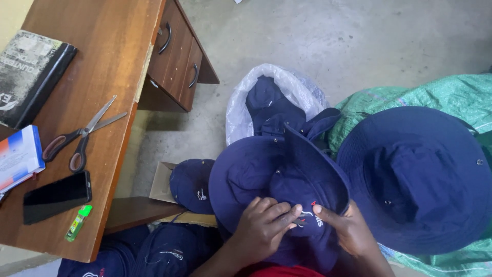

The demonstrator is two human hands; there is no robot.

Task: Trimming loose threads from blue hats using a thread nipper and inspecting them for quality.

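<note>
Hat [266, 174], navy with wide brim, sits in lap, pinched at its crown by both hands: left hand [264, 228] fingers curled on top, right hand [346, 231] thumb pressing fabric. Scissors [82, 136] lie on desk [118, 56], well apart.

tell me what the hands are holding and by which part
Both hold one navy hat at its crown, by the embroidered mark: left hand pinching the fabric from the left, right hand from the right.

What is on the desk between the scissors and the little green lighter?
A black phone lies flat between the scissors and the lighter on the desk, seen in the head view.
</note>
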